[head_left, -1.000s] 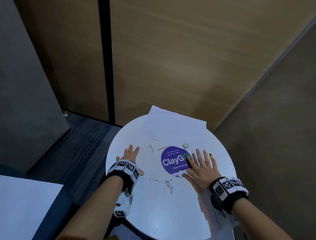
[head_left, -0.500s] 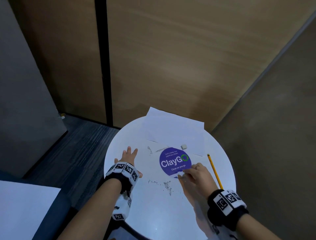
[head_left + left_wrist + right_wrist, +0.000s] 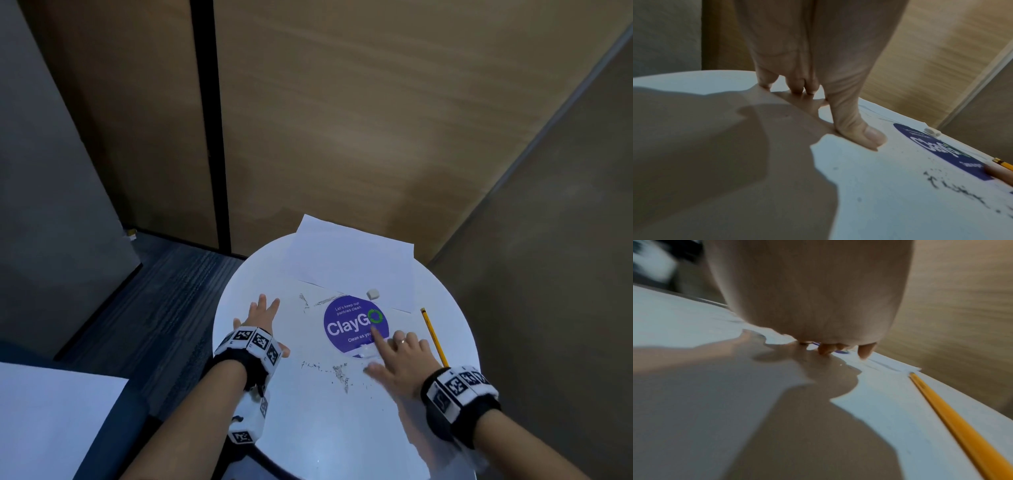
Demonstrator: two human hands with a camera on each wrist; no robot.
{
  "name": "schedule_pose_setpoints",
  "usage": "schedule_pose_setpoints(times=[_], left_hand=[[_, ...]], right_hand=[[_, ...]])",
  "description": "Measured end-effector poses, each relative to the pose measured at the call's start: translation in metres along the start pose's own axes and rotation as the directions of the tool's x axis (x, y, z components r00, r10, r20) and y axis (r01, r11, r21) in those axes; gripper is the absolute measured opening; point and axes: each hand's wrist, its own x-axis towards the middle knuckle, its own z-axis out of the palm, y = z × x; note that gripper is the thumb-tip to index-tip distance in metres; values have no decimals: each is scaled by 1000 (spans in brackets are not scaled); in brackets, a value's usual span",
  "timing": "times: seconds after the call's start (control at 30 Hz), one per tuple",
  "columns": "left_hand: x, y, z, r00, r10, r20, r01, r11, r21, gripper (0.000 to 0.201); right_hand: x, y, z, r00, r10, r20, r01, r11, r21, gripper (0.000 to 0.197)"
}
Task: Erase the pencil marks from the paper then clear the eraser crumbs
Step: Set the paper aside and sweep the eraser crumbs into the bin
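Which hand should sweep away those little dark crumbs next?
Probably the right hand: it sits just beside the crumbs near the purple sticker. The left hand lies flat, farther off, seemingly holding the paper steady.

A round white table [image 3: 342,428] stands in a corner of wood-panel walls [image 3: 342,120]. Grey carpet [image 3: 164,301] covers the floor at left, beside a grey partition [image 3: 51,205]. Light is dim.

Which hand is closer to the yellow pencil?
Right. The right hand rests just beside the pencil, on its left. The left hand presses flat at the table's far left, beyond the purple sticker.
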Motion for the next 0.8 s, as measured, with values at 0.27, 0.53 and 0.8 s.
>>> schedule_pose_setpoints(times=[0.27, 0.53, 0.8], left_hand=[[0, 0, -1, 1000, -2, 6, 2, 1000, 7, 113], [0, 1, -2, 1000, -5, 8, 5, 1000, 18, 112], [0, 1, -2, 1000, -10, 5, 10, 1000, 27, 112]], right_hand=[[-14, 20, -2, 999, 6, -38, -10, 995, -103, 73], [-23, 13, 7, 995, 0, -104, -5, 999, -47, 71], [-3, 49, -2, 970, 212, 118, -214, 977, 11, 118]])
